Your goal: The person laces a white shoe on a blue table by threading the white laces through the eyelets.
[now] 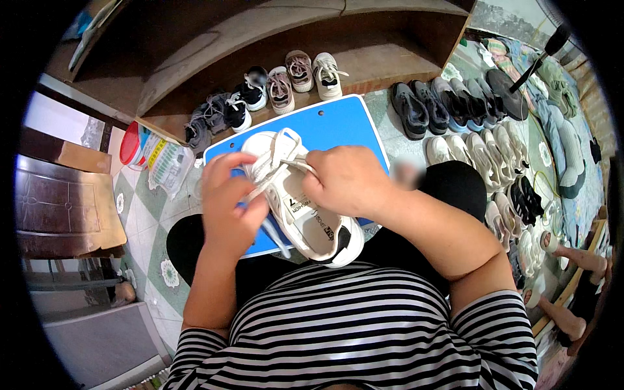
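Note:
A white lace-up sneaker (351,246) lies on a small blue table (341,122), its toe away from me and its heel towards my body. Printed writing marks its insole (312,219). The white shoelace (280,158) forms a loop and crossed strands over the tongue. My right hand (341,180) is closed on a strand of it above the shoe opening. On the left side of the shoe, my left hand (229,200) is blurred, with bent fingers beside a lace strand; whether it grips the strand is unclear. A loose lace end (277,239) hangs below that hand.
Several sneakers (281,90) line the wooden cabinet (370,48) ahead. More pairs of shoes (487,151) stand on the tiled floor at right, near another person's legs (560,317). A red bucket (130,144) and a plastic bag (168,161) are at left.

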A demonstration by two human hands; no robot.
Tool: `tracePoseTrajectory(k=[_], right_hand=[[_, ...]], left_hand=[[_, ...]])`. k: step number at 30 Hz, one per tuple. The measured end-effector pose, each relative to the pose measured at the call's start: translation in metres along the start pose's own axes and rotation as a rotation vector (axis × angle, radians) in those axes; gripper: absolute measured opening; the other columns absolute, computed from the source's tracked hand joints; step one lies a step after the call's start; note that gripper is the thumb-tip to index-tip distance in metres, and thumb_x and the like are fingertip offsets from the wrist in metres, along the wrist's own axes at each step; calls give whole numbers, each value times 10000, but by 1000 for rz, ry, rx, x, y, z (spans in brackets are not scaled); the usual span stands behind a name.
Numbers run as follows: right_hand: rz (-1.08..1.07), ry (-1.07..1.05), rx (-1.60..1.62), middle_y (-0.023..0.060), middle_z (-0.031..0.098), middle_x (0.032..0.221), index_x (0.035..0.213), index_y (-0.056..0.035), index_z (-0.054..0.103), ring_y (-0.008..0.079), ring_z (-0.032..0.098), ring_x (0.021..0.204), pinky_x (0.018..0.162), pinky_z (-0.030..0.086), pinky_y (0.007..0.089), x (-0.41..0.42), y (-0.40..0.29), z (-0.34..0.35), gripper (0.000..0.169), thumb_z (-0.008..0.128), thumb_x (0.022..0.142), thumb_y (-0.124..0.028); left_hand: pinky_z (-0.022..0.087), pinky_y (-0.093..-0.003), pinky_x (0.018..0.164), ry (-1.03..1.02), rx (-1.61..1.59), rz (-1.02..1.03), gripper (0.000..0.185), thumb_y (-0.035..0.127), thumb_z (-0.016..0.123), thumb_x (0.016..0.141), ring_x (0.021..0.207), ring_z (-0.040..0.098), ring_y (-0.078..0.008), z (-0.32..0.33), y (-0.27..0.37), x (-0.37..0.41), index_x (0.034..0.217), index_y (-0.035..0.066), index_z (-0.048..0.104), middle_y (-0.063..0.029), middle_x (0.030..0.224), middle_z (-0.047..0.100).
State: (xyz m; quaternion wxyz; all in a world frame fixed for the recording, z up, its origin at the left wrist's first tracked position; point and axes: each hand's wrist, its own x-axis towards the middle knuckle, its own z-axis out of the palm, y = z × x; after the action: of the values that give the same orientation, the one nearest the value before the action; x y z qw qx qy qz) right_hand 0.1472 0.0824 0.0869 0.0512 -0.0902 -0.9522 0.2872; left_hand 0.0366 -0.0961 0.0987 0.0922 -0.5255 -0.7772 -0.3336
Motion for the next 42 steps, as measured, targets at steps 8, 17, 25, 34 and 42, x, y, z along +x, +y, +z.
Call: tracePoseTrajectory(k=[8,17,25,34,42], right_hand=[[-19,-1,-12,196,624,686,793,-27,623,382,619,668,646,494,479,3,1,4,309,483,779,-302],[-6,-30,-10,198,652,736,780,-17,657,358,648,708,662,518,456,4,-1,-2,367,472,792,-334],[1,2,24,198,637,710,798,-24,639,374,630,688,653,505,467,4,1,4,319,469,789,-294],[-31,-8,-2,193,647,726,806,-29,654,365,638,705,662,510,456,5,-1,2,337,495,794,-326],[-8,2,-42,184,648,706,778,-37,662,347,647,690,649,517,447,3,-5,-1,317,528,815,-322]], left_hand=[[365,-426,962,-232,-64,-166,263,198,793,611,1152,468,-362,-18,8,5,703,68,584,-146,1231,543],[395,-427,925,-42,113,35,171,67,719,668,1113,487,-358,17,4,12,662,48,549,-132,1135,577],[433,-427,859,-164,128,304,185,61,709,625,989,558,-333,-30,19,-17,678,70,532,-94,1014,618],[432,-364,643,-170,12,-161,200,189,734,672,721,545,-262,1,4,5,709,75,573,-72,738,564],[383,-337,516,-116,83,-253,185,123,719,721,541,485,-198,20,16,5,699,41,555,-57,606,512]])
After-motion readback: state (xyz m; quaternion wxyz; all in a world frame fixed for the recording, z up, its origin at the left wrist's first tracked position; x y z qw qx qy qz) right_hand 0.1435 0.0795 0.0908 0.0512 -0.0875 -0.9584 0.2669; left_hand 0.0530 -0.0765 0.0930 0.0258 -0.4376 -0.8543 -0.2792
